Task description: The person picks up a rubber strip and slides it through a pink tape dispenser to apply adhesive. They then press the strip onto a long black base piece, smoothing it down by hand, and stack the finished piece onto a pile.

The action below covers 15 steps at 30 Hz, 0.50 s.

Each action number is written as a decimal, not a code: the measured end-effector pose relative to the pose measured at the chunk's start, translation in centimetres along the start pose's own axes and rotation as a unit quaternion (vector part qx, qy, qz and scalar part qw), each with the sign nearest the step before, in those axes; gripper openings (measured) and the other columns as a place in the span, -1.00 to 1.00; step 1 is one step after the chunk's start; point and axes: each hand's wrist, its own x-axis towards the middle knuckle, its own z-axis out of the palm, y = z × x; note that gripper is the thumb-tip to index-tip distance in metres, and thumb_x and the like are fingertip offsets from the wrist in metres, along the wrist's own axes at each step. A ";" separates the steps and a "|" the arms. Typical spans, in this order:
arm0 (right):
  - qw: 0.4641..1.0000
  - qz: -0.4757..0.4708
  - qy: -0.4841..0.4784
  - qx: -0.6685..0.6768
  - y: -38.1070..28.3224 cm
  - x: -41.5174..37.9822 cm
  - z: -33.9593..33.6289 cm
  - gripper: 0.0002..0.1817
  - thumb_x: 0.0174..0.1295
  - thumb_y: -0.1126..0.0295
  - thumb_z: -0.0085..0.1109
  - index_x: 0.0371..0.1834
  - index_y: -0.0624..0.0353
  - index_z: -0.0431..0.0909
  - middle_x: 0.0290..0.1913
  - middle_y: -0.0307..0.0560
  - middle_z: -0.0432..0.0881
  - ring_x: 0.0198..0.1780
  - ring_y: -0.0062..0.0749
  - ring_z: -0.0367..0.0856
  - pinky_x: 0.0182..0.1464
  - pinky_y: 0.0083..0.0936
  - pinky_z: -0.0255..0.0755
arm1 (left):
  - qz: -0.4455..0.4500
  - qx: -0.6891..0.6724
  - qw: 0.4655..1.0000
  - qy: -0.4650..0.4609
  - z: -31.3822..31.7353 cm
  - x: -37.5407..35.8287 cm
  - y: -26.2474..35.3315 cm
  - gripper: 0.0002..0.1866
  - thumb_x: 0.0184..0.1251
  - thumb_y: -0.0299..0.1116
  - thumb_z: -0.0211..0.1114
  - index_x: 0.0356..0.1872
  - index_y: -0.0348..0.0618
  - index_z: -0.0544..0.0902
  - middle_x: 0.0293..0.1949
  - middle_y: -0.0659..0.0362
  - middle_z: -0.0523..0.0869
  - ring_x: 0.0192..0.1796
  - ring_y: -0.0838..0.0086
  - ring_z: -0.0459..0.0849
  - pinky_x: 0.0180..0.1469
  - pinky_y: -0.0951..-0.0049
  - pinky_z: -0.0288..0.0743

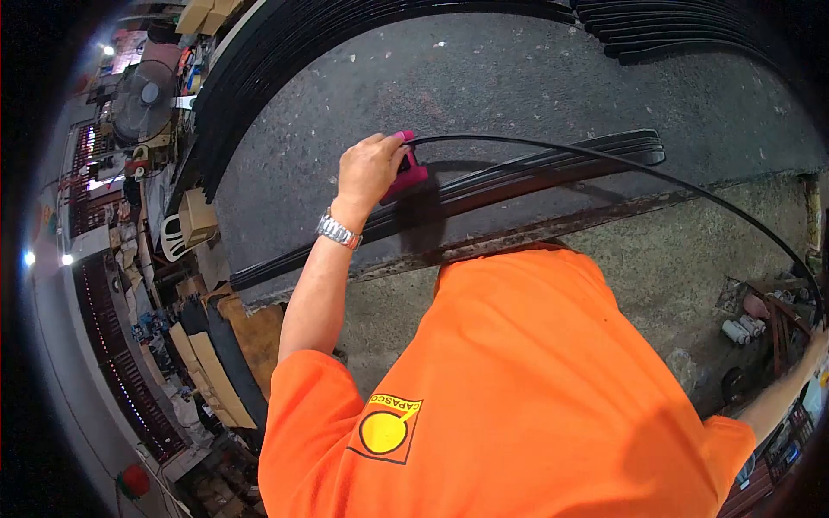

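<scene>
My left hand point(370, 168), with a metal watch on its wrist, is closed over a bright pink tool point(409, 183) on the dark work surface. The tool's exact kind is partly hidden by my fingers. A long black flexible strip point(604, 158) runs from the tool and my left fingertips, arching right and down. At the far right edge, my right hand point(816, 348) is closed around the strip's other end; it is slightly blurred and partly cut off. Under the tool lies a bundle of flat black strips point(535, 173) along the surface's near edge.
The dark, speckled work surface point(345, 104) carries curved stacks of black strips point(259, 65) along its far left side and more strips point(673, 34) at the top right. To the left are a fan point(148, 93) and cardboard boxes point(199, 216). Clutter lies low on the right.
</scene>
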 end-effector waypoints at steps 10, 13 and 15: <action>0.991 0.061 0.117 0.036 9.9 -2.1 -15.1 -0.67 0.43 0.16 0.16 0.07 0.12 0.70 -0.03 0.12 0.77 -0.02 0.06 0.73 0.03 -0.06 0.56 | 0.057 -0.093 0.994 0.016 1.1 4.2 5.7 -0.86 0.38 -0.28 0.34 -0.27 -0.10 0.71 -0.31 0.06 0.74 -0.22 0.06 0.77 -0.20 0.08 0.66; 0.985 0.070 0.151 0.039 11.7 -1.9 -20.2 -0.69 0.40 0.20 0.21 0.02 0.17 0.74 -0.08 0.14 0.78 -0.06 0.05 0.74 0.01 -0.07 0.57 | 0.042 -0.127 0.989 0.062 -1.2 3.9 4.8 -0.89 0.34 -0.33 0.37 -0.26 -0.12 0.67 -0.31 0.03 0.73 -0.22 0.03 0.76 -0.21 0.08 0.64; 0.979 0.049 0.192 0.042 12.5 -1.3 -22.9 -0.70 0.40 0.22 0.22 -0.01 0.20 0.74 -0.10 0.16 0.78 -0.07 0.05 0.74 0.01 -0.08 0.57 | 0.029 -0.184 0.978 0.092 -2.4 3.2 2.6 -0.88 0.32 -0.51 0.38 -0.16 -0.24 0.71 -0.27 -0.05 0.76 -0.25 0.10 0.78 -0.19 0.25 0.63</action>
